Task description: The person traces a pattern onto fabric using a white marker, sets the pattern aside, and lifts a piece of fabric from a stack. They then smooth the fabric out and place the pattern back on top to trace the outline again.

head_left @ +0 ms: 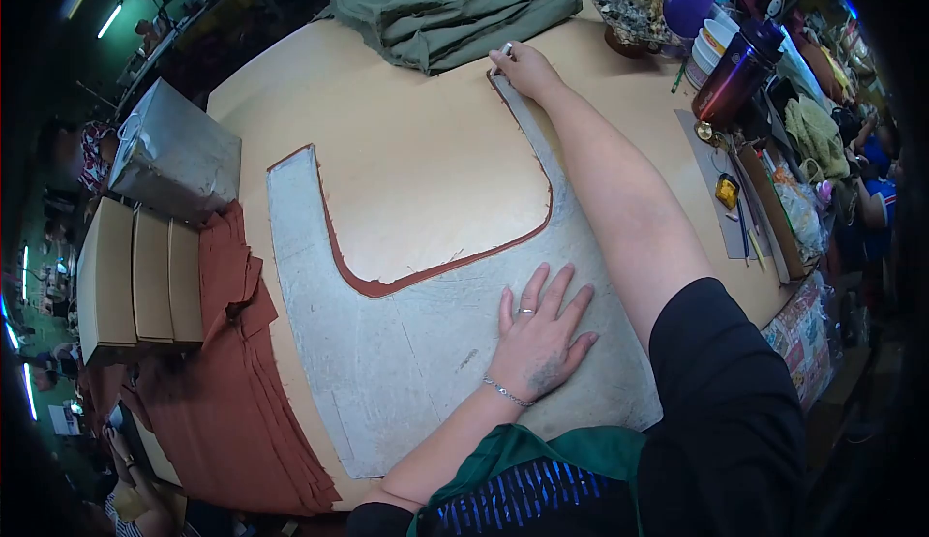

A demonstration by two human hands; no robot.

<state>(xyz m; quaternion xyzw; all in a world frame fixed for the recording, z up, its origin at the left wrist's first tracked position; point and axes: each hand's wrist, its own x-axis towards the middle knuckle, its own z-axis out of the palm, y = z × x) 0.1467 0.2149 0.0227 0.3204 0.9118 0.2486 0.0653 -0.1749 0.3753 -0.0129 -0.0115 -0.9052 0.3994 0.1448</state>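
A large grey U-shaped pattern piece [387, 363] lies flat on the table. Rust-brown cloth [416, 279] shows from under it as a narrow strip along its inner curve. My left hand [547, 334] rests open on the pattern's lower right area, fingers spread, pressing on its surface. At the tip of the pattern's far right arm is my right hand [527, 71], its fingers closed in a pinch. Something small and pale shows between those fingers, too small to name.
Folded rust-brown cloth [227, 411] hangs at the left table edge, beside cardboard boxes [106, 276] and a grey block [179, 150]. Green cloth [464, 10] lies at the far edge. A dark tumbler [737, 77], white tubs [709, 53] and a tool tray [769, 208] stand at right.
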